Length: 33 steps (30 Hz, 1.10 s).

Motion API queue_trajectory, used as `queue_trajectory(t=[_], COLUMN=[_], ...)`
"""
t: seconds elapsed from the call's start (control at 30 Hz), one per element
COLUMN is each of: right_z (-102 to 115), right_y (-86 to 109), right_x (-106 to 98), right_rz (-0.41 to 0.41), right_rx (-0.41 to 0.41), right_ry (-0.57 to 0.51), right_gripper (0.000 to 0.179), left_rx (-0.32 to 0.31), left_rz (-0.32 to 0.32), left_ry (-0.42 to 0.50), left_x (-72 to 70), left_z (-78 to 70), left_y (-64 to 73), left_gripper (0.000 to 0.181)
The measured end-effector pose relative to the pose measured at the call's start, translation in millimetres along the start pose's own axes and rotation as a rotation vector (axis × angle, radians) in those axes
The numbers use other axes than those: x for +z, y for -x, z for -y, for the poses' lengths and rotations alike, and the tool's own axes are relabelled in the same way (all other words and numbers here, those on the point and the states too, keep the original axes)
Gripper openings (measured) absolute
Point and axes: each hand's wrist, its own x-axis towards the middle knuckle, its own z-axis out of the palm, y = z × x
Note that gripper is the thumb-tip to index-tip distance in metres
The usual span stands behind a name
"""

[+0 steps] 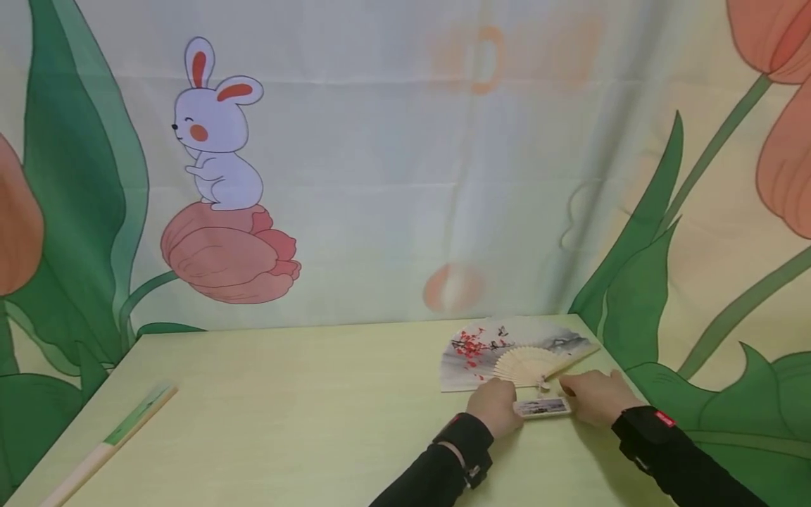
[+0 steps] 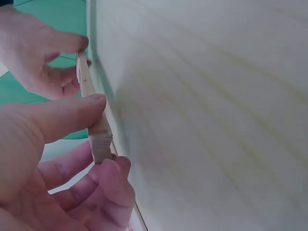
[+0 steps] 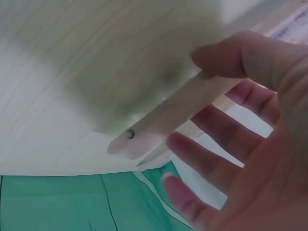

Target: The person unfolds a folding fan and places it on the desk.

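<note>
Between my two hands is a folded hand fan [image 1: 542,407] with a landscape print, held just above the table's right side. In the left wrist view its closed edge [image 2: 100,146] shows, pinched by my left hand [image 1: 497,407] between thumb and curled fingers. My right hand [image 1: 594,396] pinches the other part; the right wrist view shows its thumb on a wooden guard stick [image 3: 166,115] with a round rivet at the end. Just behind the hands, a spread fan [image 1: 462,373] with red blossoms and grey hills lies on the table.
A folded fan with a green section [image 1: 136,415] lies slantwise at the pale table's [image 1: 285,415] left. A printed cloth [image 1: 355,176] with a rabbit and tulips hangs behind the table and along its sides.
</note>
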Motion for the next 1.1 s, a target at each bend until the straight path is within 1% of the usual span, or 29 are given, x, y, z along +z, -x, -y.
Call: queue_trajectory(t=[0.1, 0.13, 0.17, 0.23, 0.3, 0.33, 0.4, 0.47, 0.53, 0.57, 0.7, 0.73, 0.83, 0.9, 0.93, 1.03, 1.1], right_z=[1.2, 1.7, 1.9, 3.1, 5.4, 7.8, 16.3, 29.6, 46.8, 55.7, 95.0, 104.4, 131.6, 148.3, 156.1, 178.3, 191.3], right_y=[5.5, 6.9, 8.2, 10.2, 12.2, 13.5, 16.2, 19.9, 23.7, 25.3, 26.2, 25.3, 20.9, 17.3, 15.6, 8.5, 3.3], right_x=[-13.1, -17.4, -21.6, -29.6, -35.5, -37.1, -39.5, -38.9, -36.7, -34.8, -26.3, -24.0, -19.8, -20.4, -21.7, -29.5, -35.5], right_rz=[0.022, 0.030, 0.043, 0.081, 0.109, 0.122, 0.135, 0.142, 0.174, 0.189, 0.266, 0.275, 0.285, 0.273, 0.265, 0.234, 0.207], right_rx=[-0.035, -0.050, -0.067, -0.086, -0.099, -0.096, -0.092, -0.094, -0.078, -0.079, -0.036, -0.043, -0.080, -0.102, -0.117, -0.142, -0.159], right_ry=[-0.093, -0.122, -0.160, -0.258, -0.350, -0.388, -0.447, -0.503, -0.598, -0.654, -0.922, -0.980, -1.127, -1.187, -1.208, -1.260, -1.295], right_gripper=[0.024, 0.023, 0.023, 0.023, 0.025, 0.026, 0.028, 0.028, 0.027, 0.026, 0.024, 0.024, 0.032, 0.041, 0.043, 0.043, 0.043], left_rx=[-0.001, -0.010, -0.008, 0.010, 0.047, 0.054, 0.062, 0.060, 0.044, 0.041, 0.042, 0.040, 0.045, 0.048, 0.048, 0.009, -0.029], left_rz=[-0.006, 0.004, 0.004, 0.003, -0.003, 0.005, 0.029, 0.053, 0.073, 0.079, 0.070, 0.069, 0.039, 0.001, -0.025, -0.128, -0.210], left_ry=[0.080, 0.122, 0.165, 0.248, 0.324, 0.380, 0.511, 0.624, 0.720, 0.754, 0.748, 0.743, 0.726, 0.734, 0.752, 0.843, 0.963], left_x=[-7.1, -13.4, -16.2, -23.6, -31.3, -35.7, -45.5, -56.4, -68.2, -74.9, -104.6, -112.3, -133.9, -146.6, -152.3, -165.9, -170.7], left_z=[7.1, 8.4, 11.6, 18.5, 27.2, 31.9, 42.1, 53.9, 66.5, 73.0, 97.3, 102.6, 116.0, 122.8, 125.7, 131.7, 133.7], left_y=[4.0, 6.5, 8.1, 12.1, 15.8, 18.2, 24.0, 31.3, 39.2, 43.4, 58.9, 62.7, 73.7, 80.2, 83.4, 91.4, 94.3], left_gripper=[0.018, 0.019, 0.018, 0.018, 0.019, 0.020, 0.023, 0.025, 0.028, 0.030, 0.033, 0.033, 0.033, 0.036, 0.038, 0.046, 0.050])
